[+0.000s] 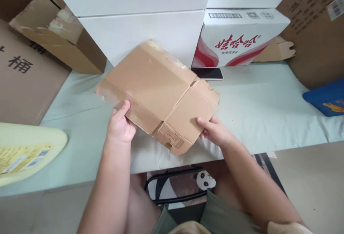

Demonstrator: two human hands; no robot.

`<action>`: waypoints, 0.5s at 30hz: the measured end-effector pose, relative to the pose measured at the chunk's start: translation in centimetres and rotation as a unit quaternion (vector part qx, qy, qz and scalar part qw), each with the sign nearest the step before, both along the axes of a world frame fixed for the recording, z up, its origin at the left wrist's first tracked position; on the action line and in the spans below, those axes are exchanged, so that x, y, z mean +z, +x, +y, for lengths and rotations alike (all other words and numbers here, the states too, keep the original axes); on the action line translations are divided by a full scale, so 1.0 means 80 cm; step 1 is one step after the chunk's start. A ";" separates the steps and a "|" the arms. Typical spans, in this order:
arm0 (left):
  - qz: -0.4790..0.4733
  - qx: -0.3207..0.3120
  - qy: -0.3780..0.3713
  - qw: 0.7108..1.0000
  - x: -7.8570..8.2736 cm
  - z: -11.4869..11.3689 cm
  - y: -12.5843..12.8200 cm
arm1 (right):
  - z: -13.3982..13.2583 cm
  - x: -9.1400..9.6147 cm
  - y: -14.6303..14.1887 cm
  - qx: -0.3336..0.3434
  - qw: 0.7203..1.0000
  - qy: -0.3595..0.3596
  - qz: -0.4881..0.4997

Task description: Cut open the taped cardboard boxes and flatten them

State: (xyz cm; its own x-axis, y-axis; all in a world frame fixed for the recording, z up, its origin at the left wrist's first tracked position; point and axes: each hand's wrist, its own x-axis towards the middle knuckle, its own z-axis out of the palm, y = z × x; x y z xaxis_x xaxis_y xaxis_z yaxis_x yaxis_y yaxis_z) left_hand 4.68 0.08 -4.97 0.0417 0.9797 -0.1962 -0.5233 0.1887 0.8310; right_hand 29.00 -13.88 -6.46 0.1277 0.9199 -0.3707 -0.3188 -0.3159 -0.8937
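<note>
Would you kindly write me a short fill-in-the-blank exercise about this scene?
1. The left hand and the right hand hold a flattened box made of ____.
2. The carton behind the phone is white and ____.
3. The flat item at the right end of the table is coloured ____.
4. The animal on the bag below is a ____.
Missing words: cardboard; red; blue; panda.

Flattened cardboard box (158,90): brown, worn, located centre frame and tilted, far edge raised toward upper centre. Fold creases and tape strips are seen across it, with a small printed label at the bottom corner. It is pinched at the lower-left edge by the left hand (120,124) and at the lower-right edge by the right hand (215,130).
</note>
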 end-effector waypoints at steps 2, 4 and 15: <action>-0.015 -0.014 0.015 1.000 0.006 -0.002 0.001 | -0.007 0.003 -0.010 0.002 1.000 0.020 0.001; -0.045 -0.028 0.021 0.998 0.015 -0.006 0.001 | -0.012 0.011 -0.016 -0.033 0.998 0.046 -0.009; -0.098 -0.078 -0.024 0.992 0.026 -0.010 -0.015 | -0.035 0.065 0.158 -0.658 0.722 0.141 -0.159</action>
State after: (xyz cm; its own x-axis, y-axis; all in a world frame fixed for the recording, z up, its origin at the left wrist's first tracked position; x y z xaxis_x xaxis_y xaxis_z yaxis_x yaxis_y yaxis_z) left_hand 3.52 -0.71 -2.85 0.2333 0.9481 -0.2160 -0.6349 0.3168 0.7047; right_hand 41.62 -16.66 -1.25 0.9979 -0.0429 0.0475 0.0578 0.2832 -0.9573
